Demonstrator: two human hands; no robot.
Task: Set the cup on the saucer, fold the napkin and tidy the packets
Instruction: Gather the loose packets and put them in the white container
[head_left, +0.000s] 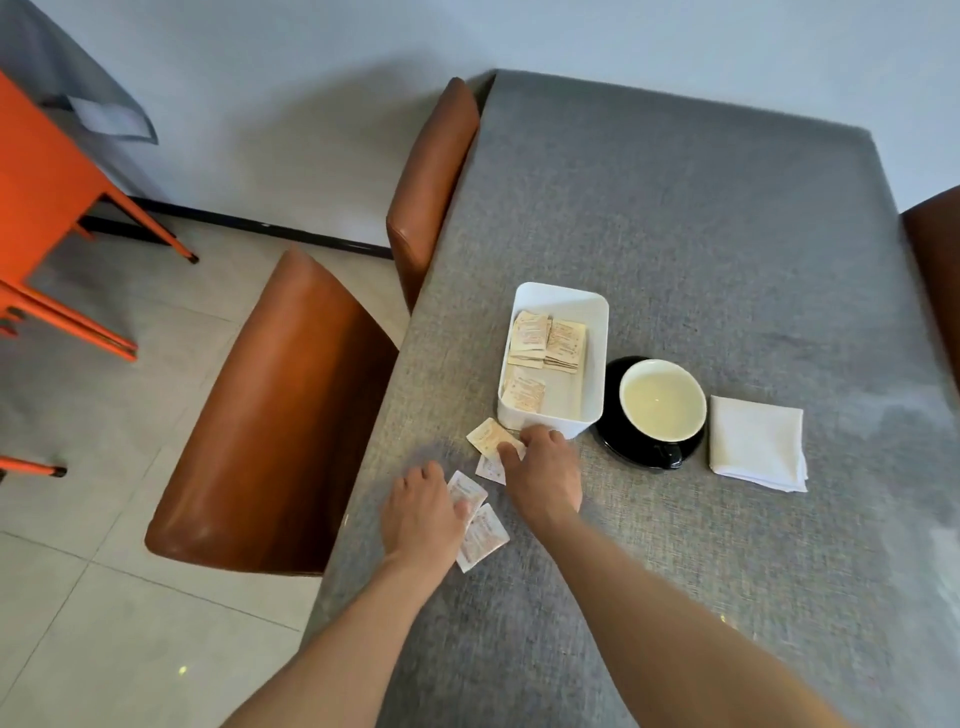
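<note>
Flat paper packets (482, 538) were scattered near the grey woven tablecloth's (727, 249) left edge. One was pinched by the right hand (543, 470), another pressed by the left hand (423, 512). More lay in the white plastic bin (597, 332). The cup (662, 405) sat on the black saucer (613, 431), the folded square napkin (756, 441) to their right; open cloth lay far and right.

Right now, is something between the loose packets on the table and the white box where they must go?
Nothing visible blocks them. The loose packets lie just in front of the white box, which is open on top, with only its low front wall to pass over.
</note>
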